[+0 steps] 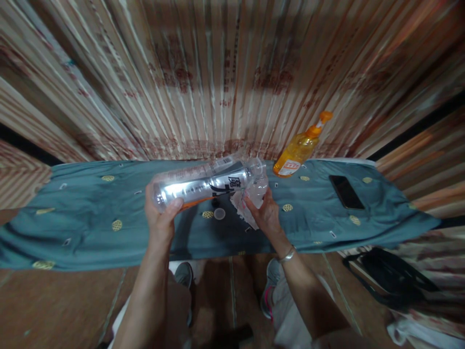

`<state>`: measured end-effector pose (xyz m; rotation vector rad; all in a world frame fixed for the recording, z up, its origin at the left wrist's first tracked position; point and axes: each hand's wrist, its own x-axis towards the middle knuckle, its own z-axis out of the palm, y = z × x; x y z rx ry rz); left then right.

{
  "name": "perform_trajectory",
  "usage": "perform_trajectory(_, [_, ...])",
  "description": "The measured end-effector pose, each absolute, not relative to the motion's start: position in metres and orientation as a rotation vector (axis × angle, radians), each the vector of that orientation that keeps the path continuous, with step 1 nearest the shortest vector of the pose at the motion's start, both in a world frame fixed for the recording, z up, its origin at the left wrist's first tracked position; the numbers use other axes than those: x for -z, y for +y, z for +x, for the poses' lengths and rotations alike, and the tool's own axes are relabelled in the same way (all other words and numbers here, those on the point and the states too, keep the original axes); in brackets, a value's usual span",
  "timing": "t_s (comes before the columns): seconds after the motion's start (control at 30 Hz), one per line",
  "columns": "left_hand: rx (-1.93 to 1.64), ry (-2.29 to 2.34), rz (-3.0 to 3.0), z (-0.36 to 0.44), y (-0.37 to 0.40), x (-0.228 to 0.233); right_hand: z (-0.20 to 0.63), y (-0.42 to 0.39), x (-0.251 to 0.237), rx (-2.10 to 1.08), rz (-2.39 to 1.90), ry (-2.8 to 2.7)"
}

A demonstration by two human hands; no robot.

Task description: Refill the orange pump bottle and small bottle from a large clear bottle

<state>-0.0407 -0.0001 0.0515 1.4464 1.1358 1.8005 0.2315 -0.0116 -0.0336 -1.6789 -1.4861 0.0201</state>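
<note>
My left hand grips the base end of a clear plastic bottle with a silver label, held lying sideways above the teal cloth. At the bottle's neck end, my right hand holds a crumpled white tissue or wipe against it. A small round bottle cap lies on the cloth just below the bottle, between my hands.
An orange squeeze bottle leans at the back of the cloth-covered table. A black phone lies flat to the right. Stacked cardboard sheets form the backdrop. A black bag sits on the floor at the right.
</note>
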Motion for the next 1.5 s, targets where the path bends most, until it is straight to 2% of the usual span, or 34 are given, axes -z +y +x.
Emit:
perform_trajectory(0.63, [-1.789,1.171,1.431,-0.0375,-0.0081,-0.0604,0.2324,-0.0115,0.0366,0.008,-1.684,-1.517])
perform_trajectory(1.07, [-1.808,1.18,1.449,-0.0379,-0.0072,-0.0567,0.2298,-0.0122,0.0288,-0.11,-1.684,-1.442])
perform_trajectory(1.5, [-1.826,1.157,1.442,-0.0364,-0.0061,-0.0562,0.2314,-0.0107,0.0326,-0.038,-1.672,-1.476])
